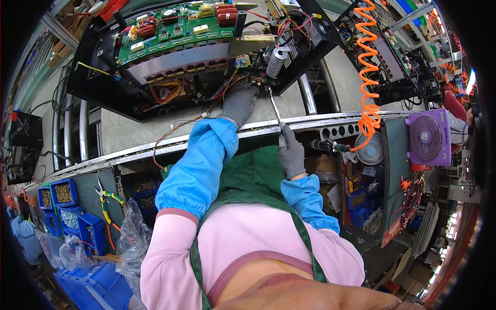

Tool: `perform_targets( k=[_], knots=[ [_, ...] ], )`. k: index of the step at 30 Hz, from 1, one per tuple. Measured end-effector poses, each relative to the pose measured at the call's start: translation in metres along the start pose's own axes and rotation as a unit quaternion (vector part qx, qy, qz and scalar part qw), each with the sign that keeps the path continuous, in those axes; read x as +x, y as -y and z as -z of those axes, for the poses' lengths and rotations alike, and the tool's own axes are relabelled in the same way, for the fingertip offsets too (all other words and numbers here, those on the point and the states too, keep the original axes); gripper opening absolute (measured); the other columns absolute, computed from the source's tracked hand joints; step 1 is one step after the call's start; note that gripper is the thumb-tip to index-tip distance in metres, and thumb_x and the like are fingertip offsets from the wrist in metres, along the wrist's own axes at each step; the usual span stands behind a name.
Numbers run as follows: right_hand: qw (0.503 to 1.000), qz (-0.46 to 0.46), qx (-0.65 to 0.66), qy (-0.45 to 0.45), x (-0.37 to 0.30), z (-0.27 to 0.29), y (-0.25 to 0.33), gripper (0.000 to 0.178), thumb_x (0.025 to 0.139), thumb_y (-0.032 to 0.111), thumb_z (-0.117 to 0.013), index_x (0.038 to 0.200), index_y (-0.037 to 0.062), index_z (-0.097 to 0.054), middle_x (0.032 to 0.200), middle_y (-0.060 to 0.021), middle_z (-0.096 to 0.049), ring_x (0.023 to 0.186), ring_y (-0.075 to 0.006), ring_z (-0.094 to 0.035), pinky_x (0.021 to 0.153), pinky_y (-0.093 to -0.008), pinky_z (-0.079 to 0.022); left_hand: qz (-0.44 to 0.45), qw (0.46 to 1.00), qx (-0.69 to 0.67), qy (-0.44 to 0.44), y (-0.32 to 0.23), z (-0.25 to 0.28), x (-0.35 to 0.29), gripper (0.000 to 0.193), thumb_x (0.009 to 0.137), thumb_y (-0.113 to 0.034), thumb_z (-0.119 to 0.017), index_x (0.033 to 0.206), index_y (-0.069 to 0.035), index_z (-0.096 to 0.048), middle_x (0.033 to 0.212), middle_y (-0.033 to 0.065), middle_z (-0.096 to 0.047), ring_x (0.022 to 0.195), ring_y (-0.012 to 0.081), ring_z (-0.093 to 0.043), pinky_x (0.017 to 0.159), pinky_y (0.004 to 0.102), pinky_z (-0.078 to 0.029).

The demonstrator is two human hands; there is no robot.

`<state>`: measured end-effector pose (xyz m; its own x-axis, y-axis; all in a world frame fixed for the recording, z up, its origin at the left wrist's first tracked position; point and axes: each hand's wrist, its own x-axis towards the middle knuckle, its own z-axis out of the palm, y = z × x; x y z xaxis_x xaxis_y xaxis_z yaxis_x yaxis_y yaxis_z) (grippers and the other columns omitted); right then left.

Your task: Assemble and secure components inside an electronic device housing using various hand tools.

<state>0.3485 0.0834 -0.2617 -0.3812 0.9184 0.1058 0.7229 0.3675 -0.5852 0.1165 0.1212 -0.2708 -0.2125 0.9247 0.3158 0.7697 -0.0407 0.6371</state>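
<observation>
The open black chassis lies tilted on the conveyor rollers, its green circuit board turned up toward the person — so the wiring bay along its lower edge faces the hands. The left hand, gray-gloved, reaches up into that bay and presses against the wire bundle by the chassis edge; its fingers are buried among the leads, so whether they pinch anything cannot be told. The right hand, also gloved, is closed around the handle end of a long slim metal tool, likely a wrench or driver, whose shaft runs up and slightly left from the fist to a fastener just right of the left hand's fingertips, below the ribbed gray coil.

Right of the fist, close by, a pneumatic tool hangs on an orange coiled hose; beyond it stand a small white fan and a purple fan. Loose red and yellow wires trail down from the bay past the left wrist and could snag the sleeve. Far down-left of both hands sit blue parts bins and green-handled pliers.
</observation>
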Motion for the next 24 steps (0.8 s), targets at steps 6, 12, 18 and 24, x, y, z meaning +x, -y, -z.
perform_targets(
  k=[6, 12, 18, 24],
  knots=[
    [0.998, -0.002, 0.005, -0.062, 0.008, -0.023, -0.014, 0.038, 0.094, 0.028, -0.049, 0.129, 0.0134, -0.051, 0.094, -0.0229, -0.065, 0.082, -0.0423, -0.063, 0.069, -0.0491, -0.049, -0.016, 0.999, 0.039, -0.002, 0.004, 0.0, 0.001, 0.017, 0.082, -0.015, -0.06, 0.097, -0.013, -0.065, 0.099, 0.0116, -0.063, 0.096, 0.0334, -0.057, 0.083, 0.0404, -0.046],
    [0.99, -0.041, 0.087, -0.106, 0.015, -0.039, -0.018, 0.037, 0.092, 0.023, -0.052, 0.127, 0.0119, -0.053, 0.094, -0.0226, -0.065, 0.085, -0.0391, -0.065, 0.071, -0.0454, -0.051, 0.013, 1.0, 0.013, 0.018, -0.003, 0.003, 0.003, 0.02, 0.079, -0.011, -0.056, 0.096, -0.011, -0.068, 0.101, 0.0111, -0.063, 0.103, 0.031, -0.055, 0.089, 0.0401, -0.044],
    [0.983, 0.07, 0.026, -0.165, 0.037, 0.038, 0.039, 0.031, 0.082, 0.008, -0.059, 0.113, 0.0089, -0.062, 0.088, -0.0166, -0.064, 0.079, -0.0327, -0.064, 0.069, -0.0403, -0.051, 0.029, 0.999, 0.017, 0.024, -0.006, 0.004, 0.0, 0.023, 0.076, -0.009, -0.056, 0.097, -0.011, -0.068, 0.1, 0.0114, -0.062, 0.102, 0.0309, -0.056, 0.089, 0.0397, -0.044],
    [0.931, 0.235, 0.05, -0.273, 0.108, 0.069, 0.108, 0.021, 0.08, 0.002, -0.06, 0.1, 0.0083, -0.063, 0.086, -0.0124, -0.065, 0.075, -0.0313, -0.064, 0.065, -0.0378, -0.052, 0.004, 1.0, 0.007, 0.013, 0.001, 0.0, 0.001, 0.024, 0.074, -0.008, -0.056, 0.095, -0.011, -0.067, 0.098, 0.0114, -0.062, 0.101, 0.0311, -0.056, 0.089, 0.0398, -0.044]
  ],
)
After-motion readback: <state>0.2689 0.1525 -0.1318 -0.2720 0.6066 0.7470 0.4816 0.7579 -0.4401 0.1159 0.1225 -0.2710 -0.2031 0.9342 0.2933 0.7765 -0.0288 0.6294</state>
